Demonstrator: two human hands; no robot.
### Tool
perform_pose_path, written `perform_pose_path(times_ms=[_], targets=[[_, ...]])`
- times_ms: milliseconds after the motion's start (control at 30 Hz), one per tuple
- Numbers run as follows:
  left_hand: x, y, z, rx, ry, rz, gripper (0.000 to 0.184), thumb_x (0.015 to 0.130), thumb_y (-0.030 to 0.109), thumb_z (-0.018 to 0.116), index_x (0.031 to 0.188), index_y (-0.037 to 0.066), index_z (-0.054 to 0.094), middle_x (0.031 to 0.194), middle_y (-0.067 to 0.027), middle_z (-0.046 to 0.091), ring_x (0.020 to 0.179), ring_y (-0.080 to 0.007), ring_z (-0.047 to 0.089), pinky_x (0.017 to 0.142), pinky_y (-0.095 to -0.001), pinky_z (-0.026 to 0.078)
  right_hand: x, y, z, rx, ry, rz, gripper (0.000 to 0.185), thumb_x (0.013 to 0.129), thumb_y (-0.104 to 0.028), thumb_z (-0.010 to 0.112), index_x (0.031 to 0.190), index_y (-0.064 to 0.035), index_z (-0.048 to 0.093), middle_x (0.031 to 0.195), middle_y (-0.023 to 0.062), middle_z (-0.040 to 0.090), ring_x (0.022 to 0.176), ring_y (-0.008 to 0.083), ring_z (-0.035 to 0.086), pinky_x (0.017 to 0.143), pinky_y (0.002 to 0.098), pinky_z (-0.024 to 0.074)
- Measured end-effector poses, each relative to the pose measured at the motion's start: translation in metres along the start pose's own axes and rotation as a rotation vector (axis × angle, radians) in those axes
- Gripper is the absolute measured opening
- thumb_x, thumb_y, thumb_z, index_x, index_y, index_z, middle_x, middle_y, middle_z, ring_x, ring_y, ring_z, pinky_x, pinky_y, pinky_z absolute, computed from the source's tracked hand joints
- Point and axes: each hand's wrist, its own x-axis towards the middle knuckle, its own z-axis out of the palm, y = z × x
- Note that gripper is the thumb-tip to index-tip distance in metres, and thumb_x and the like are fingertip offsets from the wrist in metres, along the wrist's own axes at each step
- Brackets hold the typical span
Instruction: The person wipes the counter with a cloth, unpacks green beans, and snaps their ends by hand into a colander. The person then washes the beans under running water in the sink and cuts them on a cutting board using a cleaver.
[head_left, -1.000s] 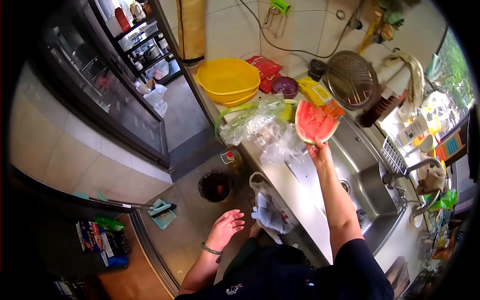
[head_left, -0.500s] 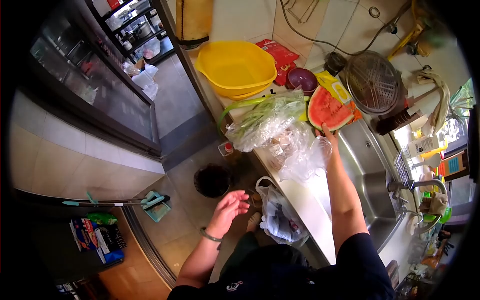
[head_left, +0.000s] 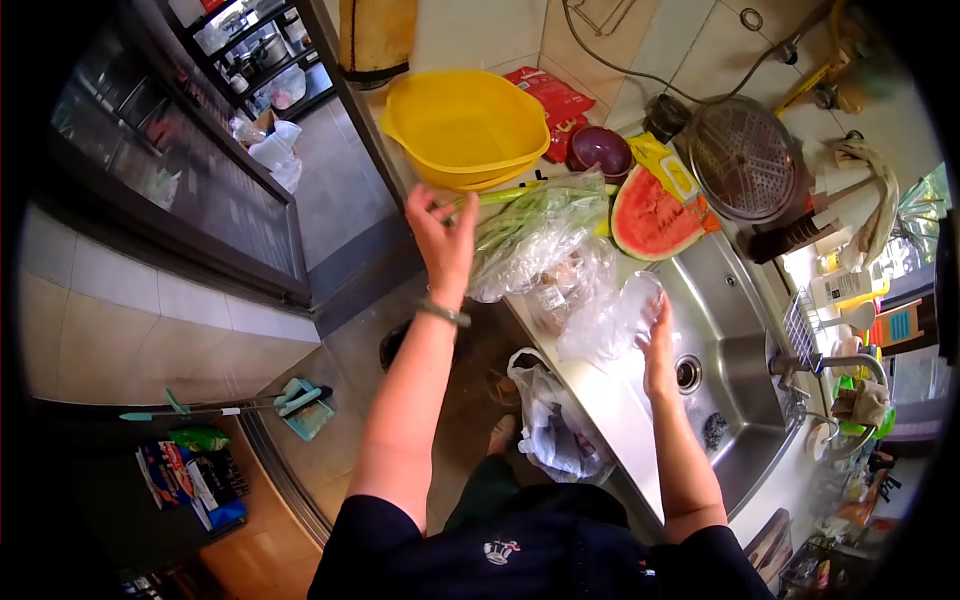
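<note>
My left hand (head_left: 444, 240), fingers apart and holding nothing, is at the left edge of the counter, beside green vegetables in a clear plastic bag (head_left: 535, 235). At the sink's near left edge is my right hand (head_left: 657, 345), its fingers stretched out beside a crumpled clear bag (head_left: 605, 325); whether it touches the plastic is unclear. A cut piece of watermelon (head_left: 650, 215) rests on the counter behind the sink, against a yellow packet (head_left: 660, 165). The yellow basin (head_left: 465, 125) stands behind my left hand, and a purple bowl (head_left: 600, 152) is between basin and packet.
The steel sink (head_left: 740, 400) with its faucet (head_left: 830, 365) lies to the right. A round perforated metal tray (head_left: 742, 158) leans at the wall. Below the counter edge hangs a plastic bag (head_left: 560, 425). A dark bin (head_left: 393, 343) on the floor is partly hidden by my left arm.
My right hand has let go of the watermelon and come back toward me. My left hand has risen from above the floor to the bagged vegetables.
</note>
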Motion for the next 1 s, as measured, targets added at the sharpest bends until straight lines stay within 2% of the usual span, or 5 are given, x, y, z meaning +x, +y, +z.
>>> perform_pose_path(times_ms=[67, 233, 600, 767, 1000], targets=[[0.035, 0.010, 0.010, -0.057, 0.072, -0.404, 0.085, 0.075, 0.034, 0.072, 0.134, 0.004, 0.019, 0.121, -0.0175, 0.036, 0.090, -0.0225, 0.051, 0.067, -0.0354, 0.049, 0.000, 0.005, 0.010, -0.251, -0.097, -0.357, 0.097, 0.074, -0.044, 0.066, 0.144, -0.0052, 0.012, 0.146, 0.0188, 0.020, 0.134, 0.0344, 0.020, 0.109, 0.0422, 0.0184], [0.076, 0.023, 0.019, -0.011, -0.042, -0.685, 0.085, 0.075, 0.036, 0.070, 0.134, 0.004, 0.018, 0.119, -0.0185, 0.041, 0.090, -0.0309, 0.054, 0.066, -0.0413, 0.052, -0.008, -0.027, 0.049, -0.715, -0.067, -0.551, 0.114, 0.057, -0.037, 0.082, 0.143, -0.0064, 0.014, 0.139, 0.0341, 0.016, 0.131, 0.0461, 0.019, 0.106, 0.0483, 0.0249], [0.086, 0.022, 0.007, -0.366, -0.245, -0.647, 0.032, 0.084, 0.003, 0.047, 0.114, -0.006, 0.044, 0.116, -0.0192, 0.049, 0.101, -0.0356, 0.055, 0.080, -0.0420, 0.056, 0.048, -0.064, 0.143, -1.282, -0.201, -0.721, 0.089, 0.060, -0.015, 0.075, 0.139, -0.0176, 0.033, 0.145, 0.0181, 0.019, 0.113, 0.0347, 0.042, 0.086, 0.0451, 0.0445], [0.075, 0.046, -0.009, -0.507, -0.331, -0.673, 0.028, 0.084, 0.002, 0.045, 0.109, -0.010, 0.044, 0.111, -0.0216, 0.052, 0.099, -0.0348, 0.056, 0.081, -0.0440, 0.055, 0.069, -0.027, 0.136, -1.022, -0.110, -1.028, 0.039, 0.060, 0.001, 0.058, 0.098, -0.0091, 0.054, 0.094, 0.0096, 0.054, 0.079, 0.0287, 0.059, 0.060, 0.0368, 0.0510], [0.062, 0.069, -0.023, -0.548, -0.416, -0.657, 0.028, 0.084, 0.004, 0.045, 0.109, -0.007, 0.048, 0.108, -0.0192, 0.056, 0.097, -0.0307, 0.059, 0.082, -0.0408, 0.055, 0.046, -0.123, 0.091, -0.497, 0.146, -1.012, 0.031, 0.063, 0.009, 0.049, 0.091, -0.0038, 0.056, 0.082, 0.0144, 0.057, 0.071, 0.0336, 0.058, 0.064, 0.0361, 0.0478]])
